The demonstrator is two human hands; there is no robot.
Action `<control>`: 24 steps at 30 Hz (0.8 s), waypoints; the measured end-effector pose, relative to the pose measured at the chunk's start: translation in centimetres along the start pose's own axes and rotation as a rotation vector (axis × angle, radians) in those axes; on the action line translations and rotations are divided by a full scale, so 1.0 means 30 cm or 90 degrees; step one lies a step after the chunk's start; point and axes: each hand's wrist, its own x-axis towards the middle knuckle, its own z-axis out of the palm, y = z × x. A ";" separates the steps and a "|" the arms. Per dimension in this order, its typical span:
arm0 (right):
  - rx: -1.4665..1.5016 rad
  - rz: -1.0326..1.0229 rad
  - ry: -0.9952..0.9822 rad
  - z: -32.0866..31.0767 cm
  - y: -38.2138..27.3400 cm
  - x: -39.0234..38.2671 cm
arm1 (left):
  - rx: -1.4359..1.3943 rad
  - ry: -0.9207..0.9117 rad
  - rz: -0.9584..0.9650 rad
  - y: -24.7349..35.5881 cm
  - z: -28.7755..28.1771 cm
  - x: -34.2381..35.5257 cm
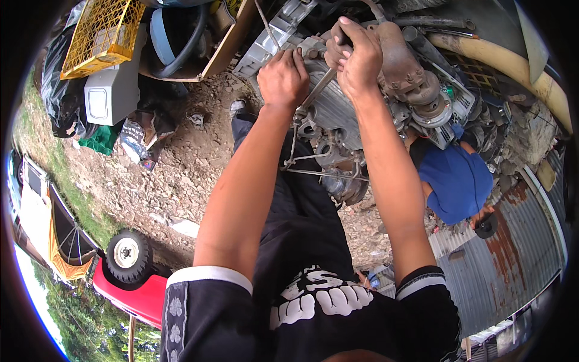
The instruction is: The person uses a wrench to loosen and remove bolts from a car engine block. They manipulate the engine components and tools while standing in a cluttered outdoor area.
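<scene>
My left hand (283,79) is closed, knuckles up, at the edge of a pale metal housing (283,27). What its fingers hold is hidden; a thin metal rod (266,25) runs down to it. To its right, my right hand (357,60) is wrapped round a tool with a dark handle (341,37). A straight metal bar (319,88) slants from below that fist down to the left, across a ribbed grey metal casting (338,108); whether it belongs to the tool, I cannot tell. Below hangs a thin metal linkage (310,158).
A rusty cylindrical part (403,57) stands close by my right hand, amid piled metal parts. A person in a blue shirt (455,181) is at the right, near corrugated sheets (506,253). Left are a yellow crate (105,36), stony ground (187,169) and a red vehicle (136,295).
</scene>
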 end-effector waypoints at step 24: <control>-0.104 -0.024 0.045 0.091 0.050 0.060 | -0.156 -0.085 -0.270 -0.032 -0.017 0.027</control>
